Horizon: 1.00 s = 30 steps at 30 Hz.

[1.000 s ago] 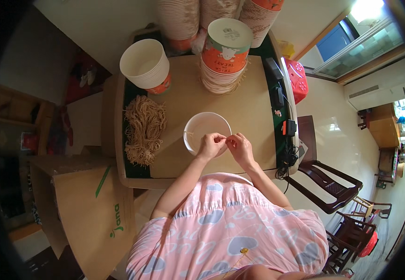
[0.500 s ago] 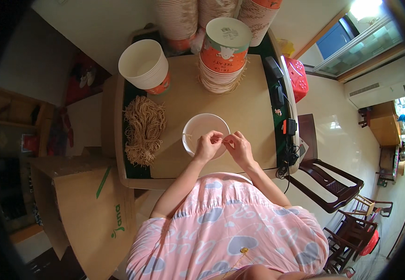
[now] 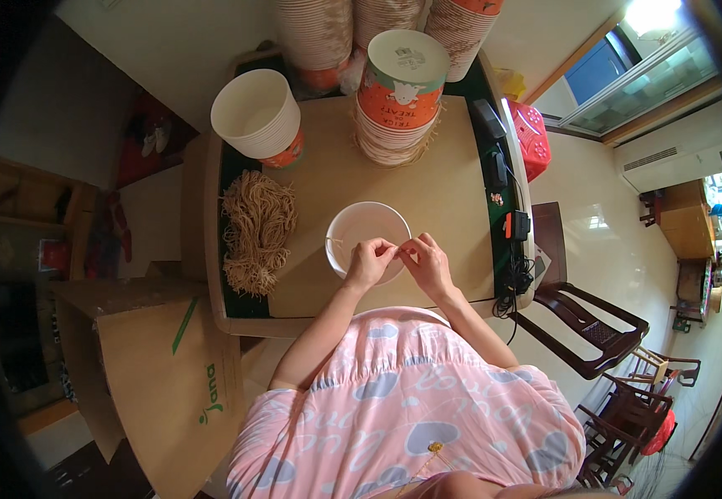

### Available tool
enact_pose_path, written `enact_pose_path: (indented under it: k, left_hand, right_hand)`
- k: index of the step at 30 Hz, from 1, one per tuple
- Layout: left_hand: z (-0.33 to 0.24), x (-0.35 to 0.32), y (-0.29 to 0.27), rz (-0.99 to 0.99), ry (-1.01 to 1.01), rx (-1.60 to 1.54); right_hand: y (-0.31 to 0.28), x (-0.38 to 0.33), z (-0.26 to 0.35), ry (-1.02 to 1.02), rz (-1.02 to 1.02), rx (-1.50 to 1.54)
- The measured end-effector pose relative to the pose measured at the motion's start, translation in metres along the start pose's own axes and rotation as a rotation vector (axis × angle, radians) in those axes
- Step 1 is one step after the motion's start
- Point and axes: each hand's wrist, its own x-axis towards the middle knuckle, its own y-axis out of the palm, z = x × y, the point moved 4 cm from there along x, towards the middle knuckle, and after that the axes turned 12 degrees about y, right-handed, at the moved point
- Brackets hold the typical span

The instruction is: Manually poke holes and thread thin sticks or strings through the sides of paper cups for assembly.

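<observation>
A white paper bucket (image 3: 353,218) stands on the cardboard sheet in front of me, its open mouth facing up. A short piece of beige cord (image 3: 334,241) shows at its left rim. My left hand (image 3: 370,261) and my right hand (image 3: 426,264) meet over the bucket's near right rim, fingertips pinched close together. Whatever is between the fingers is too small and covered to make out. Left of the bucket lies a loose bundle of beige cord (image 3: 259,233).
Behind are nested white buckets (image 3: 254,112), an upside-down stack of orange-printed buckets (image 3: 400,104) and taller stacks (image 3: 315,37). Black adapters and cables (image 3: 517,224) line the table's right edge. A cardboard box (image 3: 161,366) stands at the left, a dark chair (image 3: 586,328) at the right.
My fingertips shift very slightly at the bucket's rim and stay pinched together. The bucket and the other things keep their places.
</observation>
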Motion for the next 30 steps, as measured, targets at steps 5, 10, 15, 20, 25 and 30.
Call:
enact_pose_path:
  k: [5,10,15,20,25,30]
  left_hand:
    - [0.003,-0.002,-0.001,-0.031,-0.031,-0.049]
    - [0.002,-0.002,-0.001,-0.013,-0.030,-0.061]
    - [0.001,-0.004,-0.004,-0.012,-0.055,-0.096]
    - [-0.011,-0.008,-0.002,0.038,-0.011,-0.007]
    - [-0.013,-0.011,0.000,0.015,0.079,-0.030]
    - [-0.016,-0.008,-0.001,-0.002,-0.018,-0.171]
  right_hand:
    - [0.001,0.000,0.003,0.009,-0.017,0.052]
    - [0.004,0.002,0.001,0.002,0.034,0.145]
    - [0.004,0.002,-0.001,-0.011,0.010,0.180]
    - [0.006,0.003,-0.004,-0.041,-0.020,0.150]
    - [0.004,0.001,0.000,-0.059,-0.012,0.169]
    - [-0.010,-0.001,0.015,-0.090,0.036,0.185]
